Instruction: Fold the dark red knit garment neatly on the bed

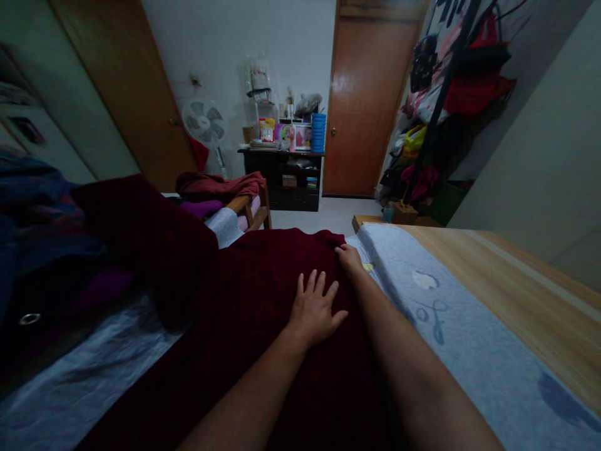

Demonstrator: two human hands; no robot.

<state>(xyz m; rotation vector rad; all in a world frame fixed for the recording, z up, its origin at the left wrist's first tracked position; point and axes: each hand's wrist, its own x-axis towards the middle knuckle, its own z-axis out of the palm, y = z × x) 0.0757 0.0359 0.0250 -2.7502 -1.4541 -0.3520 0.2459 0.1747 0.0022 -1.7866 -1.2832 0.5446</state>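
Note:
A dark maroon garment point(263, 275) lies spread over the bed in front of me, and a wide part like a sleeve stretches off to the left. My left hand point(313, 307) rests flat on its middle, palm down with the fingers spread. At the garment's far right corner, my right hand point(348, 258) pinches the edge of the cloth between thumb and fingers. The near end of the garment runs out of view beneath my forearms.
A light blue patterned sheet point(422, 313) and a bare wooden board point(516, 275) lie to the right. Piled clothes point(42, 238) are at the left. Beyond stand a wooden frame with red cloth point(220, 185), a fan point(205, 122) and a dark cabinet point(263, 169).

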